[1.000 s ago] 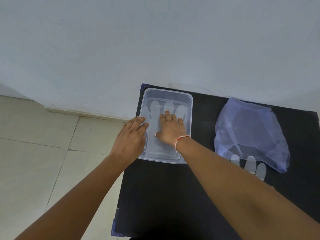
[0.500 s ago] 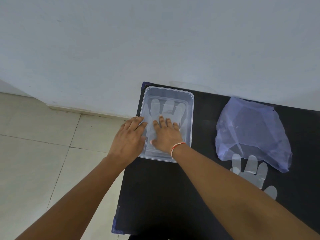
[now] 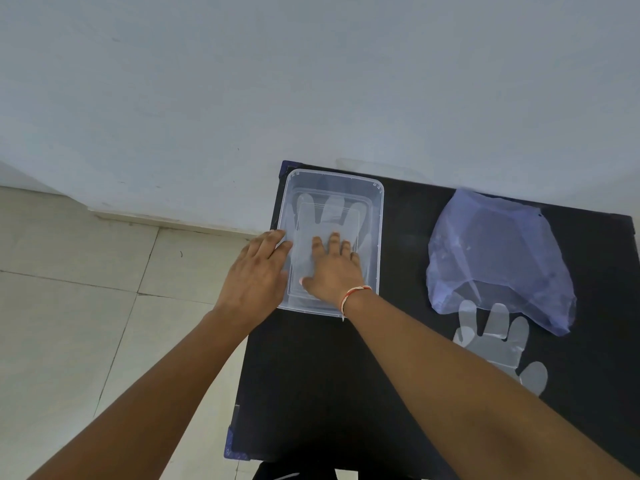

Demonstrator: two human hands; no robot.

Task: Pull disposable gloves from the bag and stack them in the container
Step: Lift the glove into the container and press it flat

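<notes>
Nearest the bottom of the frame, your two bare forearms are reaching up and inward over the black bench [image 3: 311,393], which is filling the lower right and centre and giving the clear plastic a dark ground to show against. To the right of centre, one loose glove [image 3: 498,344] is lying flat on the bench with its fingers pointing toward the open mouth of the bag [image 3: 498,258], probably left there as the next one to carry over; your right forearm is crossing in front of its cuff. Further up, your right hand [image 3: 334,271] is lying palm-down and spread inside the container [image 3: 379,237], its grip open and holding nothing, and it is pressing on the glove in the container [image 3: 327,216], most likely to flatten it so the stack sits level. Your left hand [image 3: 258,275] is resting against the container's left wall with fingers loosely extended, grip open rather than clasped, seemingly bracing the light tub so it is not sliding while you press. The container is sitting near the bench's far left corner, well apart from the bluish translucent bag at the right. Beyond the bench, pale floor tiles are showing at the left of the frame, and a plain whitish wall is taking up the whole upper half.
</notes>
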